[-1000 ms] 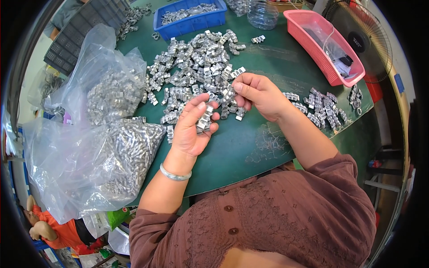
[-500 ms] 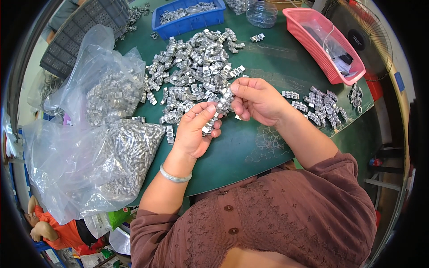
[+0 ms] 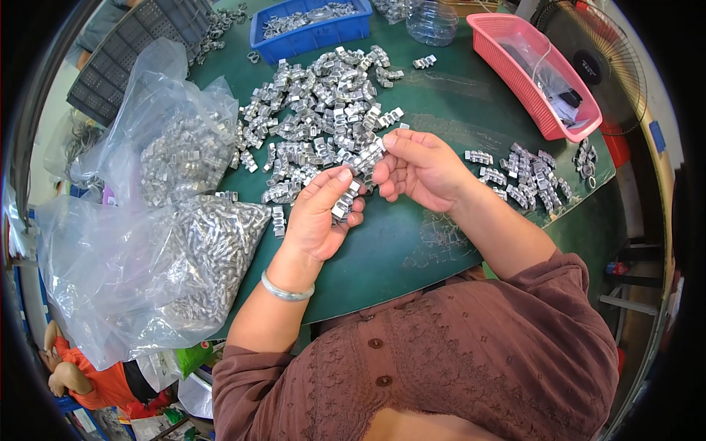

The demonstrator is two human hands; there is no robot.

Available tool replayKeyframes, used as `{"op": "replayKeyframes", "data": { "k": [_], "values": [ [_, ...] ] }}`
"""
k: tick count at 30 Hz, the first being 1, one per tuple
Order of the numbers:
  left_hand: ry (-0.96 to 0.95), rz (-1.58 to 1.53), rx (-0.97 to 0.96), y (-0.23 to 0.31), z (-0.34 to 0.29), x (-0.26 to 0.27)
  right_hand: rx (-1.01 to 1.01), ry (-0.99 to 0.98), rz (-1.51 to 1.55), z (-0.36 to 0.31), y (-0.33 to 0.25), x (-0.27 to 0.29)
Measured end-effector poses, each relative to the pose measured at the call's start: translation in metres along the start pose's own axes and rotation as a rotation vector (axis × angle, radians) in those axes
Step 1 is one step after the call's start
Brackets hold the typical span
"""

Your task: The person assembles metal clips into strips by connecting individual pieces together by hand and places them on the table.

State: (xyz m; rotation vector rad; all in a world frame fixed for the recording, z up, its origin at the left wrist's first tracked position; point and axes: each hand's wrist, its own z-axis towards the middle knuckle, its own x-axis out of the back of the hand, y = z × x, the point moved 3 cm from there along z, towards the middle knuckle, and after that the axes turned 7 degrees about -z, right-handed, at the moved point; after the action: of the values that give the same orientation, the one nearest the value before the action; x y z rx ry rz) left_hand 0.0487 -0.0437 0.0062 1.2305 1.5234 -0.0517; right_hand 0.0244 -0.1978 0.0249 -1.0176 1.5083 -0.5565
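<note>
Because plastic bags (image 3: 110, 272) of metal pieces cover the left edge of the table (image 3: 375, 268), that side gives little room. Just right of them, the left hand (image 3: 321, 211) is curled around a few metal pieces (image 3: 344, 203), thumb on top. Beyond it, a big pile (image 3: 323, 106) spreads back toward a blue bin (image 3: 316, 46). The right hand (image 3: 423, 167) pinches a metal strip (image 3: 370, 156) between thumb and fingers, its lower end near the left thumb. Green tabletop opens from both hands to the near edge. Farther right, a smaller heap (image 3: 533, 176) lies near the right edge, and a pink basket (image 3: 507, 81) stands behind it.
</note>
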Motion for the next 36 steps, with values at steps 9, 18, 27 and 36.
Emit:
{"op": "replayKeyframes", "data": {
  "k": [9,18,27,36],
  "values": [
    [0.043,-0.001,-0.077,0.002,0.0,0.003,0.006,0.002,-0.061,0.002,0.005,0.001],
    [0.046,0.036,-0.099,0.003,-0.001,0.004,0.027,0.011,-0.084,0.002,0.003,0.003],
    [0.026,-0.022,-0.099,0.001,0.0,0.003,0.228,-0.031,-0.32,-0.001,0.004,-0.004],
    [-0.171,-0.085,-0.116,0.0,-0.001,0.001,0.878,0.046,-1.159,-0.014,-0.007,-0.024]
  ]
}}
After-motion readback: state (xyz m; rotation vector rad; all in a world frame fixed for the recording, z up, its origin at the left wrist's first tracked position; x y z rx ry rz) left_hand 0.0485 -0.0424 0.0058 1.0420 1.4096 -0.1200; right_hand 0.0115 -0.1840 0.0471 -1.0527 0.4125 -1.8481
